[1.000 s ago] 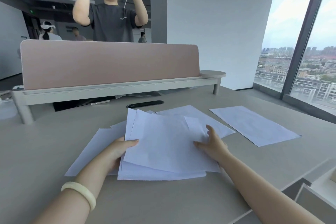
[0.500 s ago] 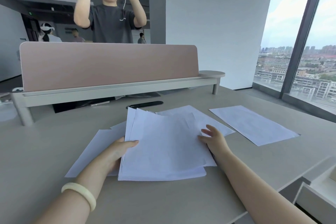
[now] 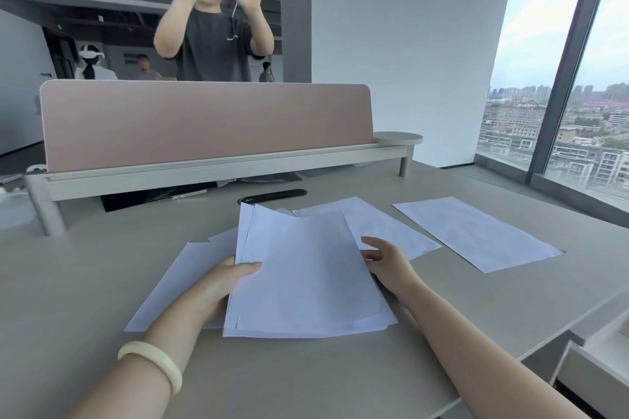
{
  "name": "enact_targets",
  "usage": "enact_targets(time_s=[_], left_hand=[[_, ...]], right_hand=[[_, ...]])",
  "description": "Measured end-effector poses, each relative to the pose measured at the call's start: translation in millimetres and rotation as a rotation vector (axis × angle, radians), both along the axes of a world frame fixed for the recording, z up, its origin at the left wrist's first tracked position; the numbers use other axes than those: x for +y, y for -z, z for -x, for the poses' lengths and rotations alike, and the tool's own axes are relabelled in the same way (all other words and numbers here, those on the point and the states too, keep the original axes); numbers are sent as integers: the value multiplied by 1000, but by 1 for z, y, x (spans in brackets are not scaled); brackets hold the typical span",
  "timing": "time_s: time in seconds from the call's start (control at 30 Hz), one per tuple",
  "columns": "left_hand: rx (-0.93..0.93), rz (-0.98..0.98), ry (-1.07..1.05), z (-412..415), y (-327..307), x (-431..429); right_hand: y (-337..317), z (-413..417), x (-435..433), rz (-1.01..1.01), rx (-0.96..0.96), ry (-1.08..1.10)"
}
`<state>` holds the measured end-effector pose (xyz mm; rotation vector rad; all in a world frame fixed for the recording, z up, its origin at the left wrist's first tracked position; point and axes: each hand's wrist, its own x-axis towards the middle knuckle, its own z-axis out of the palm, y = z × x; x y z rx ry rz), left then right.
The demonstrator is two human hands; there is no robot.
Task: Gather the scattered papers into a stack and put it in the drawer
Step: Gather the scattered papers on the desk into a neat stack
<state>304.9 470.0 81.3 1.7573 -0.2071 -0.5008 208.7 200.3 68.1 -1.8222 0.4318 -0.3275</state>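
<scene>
Gathering looks half done: left hand [image 3: 221, 282] pinches the stack [image 3: 306, 275], right hand [image 3: 388, 262] touches its edge with fingers relaxed, loose sheets [image 3: 476, 231] lie around it, and the drawer [image 3: 595, 360] at lower right stands open.

- The stack of papers [image 3: 306, 275] is plain white with a faint bluish cast.
- The loose sheet [image 3: 476, 235] to the right is the same white.
- The surface [image 3: 85, 282] is pale grey-beige, unpatterned.
- The divider panel [image 3: 204, 122] is dusty pink.
- The bangle [image 3: 153, 360] is creamy, pale green-white.
- The drawer [image 3: 595, 367] is off-white.
- The T-shirt [image 3: 214, 48] opposite is dark grey.
- The cable slot [image 3: 272, 196] is black.
</scene>
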Motion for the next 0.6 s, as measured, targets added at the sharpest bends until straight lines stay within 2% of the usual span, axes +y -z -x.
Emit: enact_targets(time_s=[0.07, 0.2, 0.33, 0.43, 0.6], left_hand=[[2, 5, 3, 0, 1, 0], [-4, 4, 4, -1, 1, -1], [-8, 10, 14, 0, 0, -1], [-18, 60, 17, 7, -1, -2], [-112, 152, 34, 13, -6, -3]], right_hand=[[0, -1, 3, 42, -22, 49], [-2, -1, 6, -56, -68, 83], [4, -1, 25, 148, 23, -92], [9, -4, 29, 253, -8, -147], [-6, 4, 26, 7, -34, -130]])
